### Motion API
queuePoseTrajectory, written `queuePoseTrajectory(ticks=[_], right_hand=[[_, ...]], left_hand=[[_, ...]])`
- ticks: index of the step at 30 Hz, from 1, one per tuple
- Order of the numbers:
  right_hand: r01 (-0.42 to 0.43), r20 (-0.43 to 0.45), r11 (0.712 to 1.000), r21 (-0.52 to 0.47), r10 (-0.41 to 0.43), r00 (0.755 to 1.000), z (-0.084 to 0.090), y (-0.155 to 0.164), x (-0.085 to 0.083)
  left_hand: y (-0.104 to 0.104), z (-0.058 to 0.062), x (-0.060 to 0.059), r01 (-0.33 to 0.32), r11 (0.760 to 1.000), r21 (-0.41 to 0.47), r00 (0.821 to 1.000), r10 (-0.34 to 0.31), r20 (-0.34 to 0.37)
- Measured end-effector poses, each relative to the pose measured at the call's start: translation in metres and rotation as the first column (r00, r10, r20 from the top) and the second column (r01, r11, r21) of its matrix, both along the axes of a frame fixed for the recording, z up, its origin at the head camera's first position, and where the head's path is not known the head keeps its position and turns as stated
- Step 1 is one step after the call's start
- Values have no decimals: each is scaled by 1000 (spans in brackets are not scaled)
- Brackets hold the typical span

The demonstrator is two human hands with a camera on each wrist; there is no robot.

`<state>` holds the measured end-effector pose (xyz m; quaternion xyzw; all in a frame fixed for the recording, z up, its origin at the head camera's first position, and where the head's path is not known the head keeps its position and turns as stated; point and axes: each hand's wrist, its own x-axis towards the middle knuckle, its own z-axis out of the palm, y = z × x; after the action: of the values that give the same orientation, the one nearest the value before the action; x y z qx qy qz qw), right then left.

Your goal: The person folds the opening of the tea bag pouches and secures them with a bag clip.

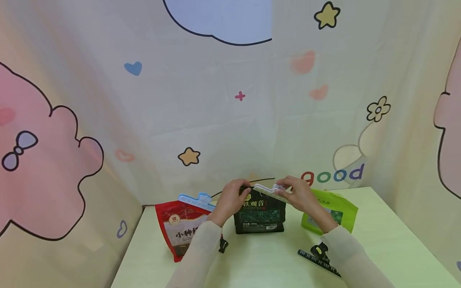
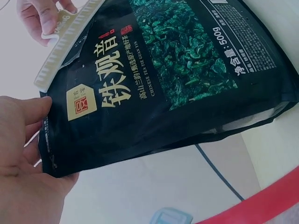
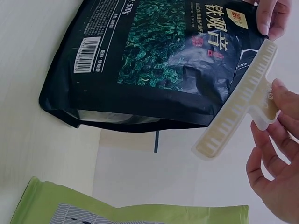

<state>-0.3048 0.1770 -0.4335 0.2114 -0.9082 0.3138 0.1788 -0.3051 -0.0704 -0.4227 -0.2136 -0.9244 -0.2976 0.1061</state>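
Observation:
A black tea bag stands on the table between the two hands. My left hand pinches its top left corner, with the thumb on the printed front in the left wrist view. My right hand holds a cream-white sealing clip by its handle, thumb on one side and fingers on the other. The long bar of the clip lies slantwise across the bag's top right corner, and one end sticks out past the bag's side. How far the bag's edge sits inside the clip is hidden.
To the left leans a red tea bag with a blue clip along its top. A lime-green bag stands at the right. Near the right forearm lies a black clip; another small black object shows beside the left sleeve.

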Motion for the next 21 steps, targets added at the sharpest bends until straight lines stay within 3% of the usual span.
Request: queuePoseTrajectory(ticks=[7, 13, 21], right_hand=[[-1, -38, 1000, 13, 1, 999, -1, 0, 0], [-3, -83, 1000, 20, 5, 997, -4, -1, 1], [-14, -112, 1000, 13, 15, 994, -3, -5, -1]], left_hand=[[-6, -1, -1, 16, 1000, -1, 998, -16, -58], [-5, -5, 0, 34, 999, 5, 999, -33, -43], [-8, -2, 2, 30, 1000, 8, 998, -29, -59]])
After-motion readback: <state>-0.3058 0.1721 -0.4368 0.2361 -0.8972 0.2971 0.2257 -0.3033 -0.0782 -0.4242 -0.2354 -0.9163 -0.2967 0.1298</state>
